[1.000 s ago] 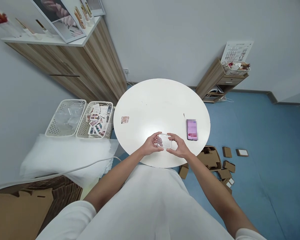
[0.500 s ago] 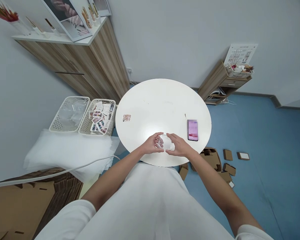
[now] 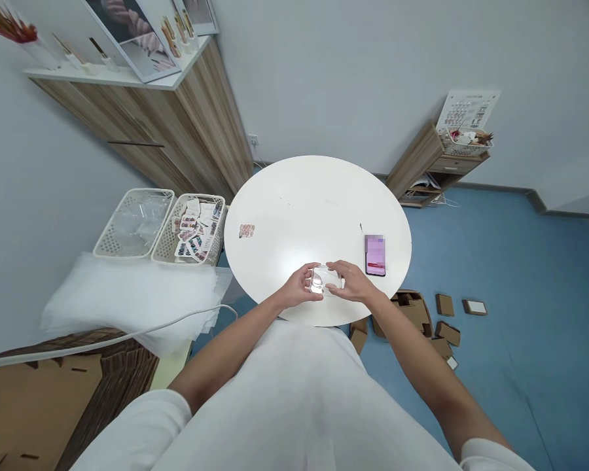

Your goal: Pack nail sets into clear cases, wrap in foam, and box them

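Over the near edge of a round white table [image 3: 314, 196], both hands grip a small clear plastic case [image 3: 322, 279]. My left hand [image 3: 299, 288] pinches its left side, fingers curled round it. My right hand [image 3: 351, 282] holds the right side, fingers over the top. A small strip of press-on nails [image 3: 246, 230] lies on the table's left part, well away from both hands. A phone [image 3: 375, 254] rests on the table to the right of my right hand.
Two white baskets stand left of the table: one with clear cases [image 3: 133, 222], one with nail cards [image 3: 194, 229]. White foam sheets [image 3: 127, 294] lie below them. Brown cardboard boxes [image 3: 422, 317] litter the blue floor at right. A wooden cabinet [image 3: 177, 124] stands behind.
The hands stay on the clear case and have drawn slightly closer together, turning it a little. The camera view shifted slightly.
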Tool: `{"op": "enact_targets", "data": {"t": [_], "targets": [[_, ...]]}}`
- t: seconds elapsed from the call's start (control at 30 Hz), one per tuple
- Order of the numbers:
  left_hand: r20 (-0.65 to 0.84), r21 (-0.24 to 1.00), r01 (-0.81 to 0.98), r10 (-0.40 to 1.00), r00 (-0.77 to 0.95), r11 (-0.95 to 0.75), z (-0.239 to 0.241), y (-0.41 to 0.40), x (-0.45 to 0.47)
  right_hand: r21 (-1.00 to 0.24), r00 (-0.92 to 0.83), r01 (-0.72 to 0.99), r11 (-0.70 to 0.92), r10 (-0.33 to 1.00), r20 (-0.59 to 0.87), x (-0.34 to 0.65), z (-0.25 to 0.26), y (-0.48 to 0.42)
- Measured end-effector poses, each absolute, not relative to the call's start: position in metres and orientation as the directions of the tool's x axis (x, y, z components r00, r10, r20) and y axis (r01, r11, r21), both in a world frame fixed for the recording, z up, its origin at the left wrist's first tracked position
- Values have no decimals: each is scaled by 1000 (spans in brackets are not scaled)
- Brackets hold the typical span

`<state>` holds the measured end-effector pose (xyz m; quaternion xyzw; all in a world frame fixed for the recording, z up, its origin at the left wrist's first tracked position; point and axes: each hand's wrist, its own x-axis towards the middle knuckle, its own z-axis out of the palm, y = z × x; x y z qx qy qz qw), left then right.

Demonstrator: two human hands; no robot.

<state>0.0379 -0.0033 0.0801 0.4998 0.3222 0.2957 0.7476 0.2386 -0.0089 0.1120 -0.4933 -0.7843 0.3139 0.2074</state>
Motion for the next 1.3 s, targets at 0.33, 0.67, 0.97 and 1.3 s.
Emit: {"op": "enact_targets", "data": {"t": [0.33,0.67,0.97,1.3], "targets": [[-312,891,-101,759,571,442,79,4,31,-770,-396,592,237,918,-22,244,112,6],[-338,930,-2,859,385,367,69,9,25,-879,-259,470,79,965,-52,237,88,2],[-249,969,67,922,296,240,68,12,22,-936,8,250,-248,967,-254,220,87,4],[-294,956,116,907,301,271,55,16,26,-913,144,114,-393,915,-376,216,67,0]]}}
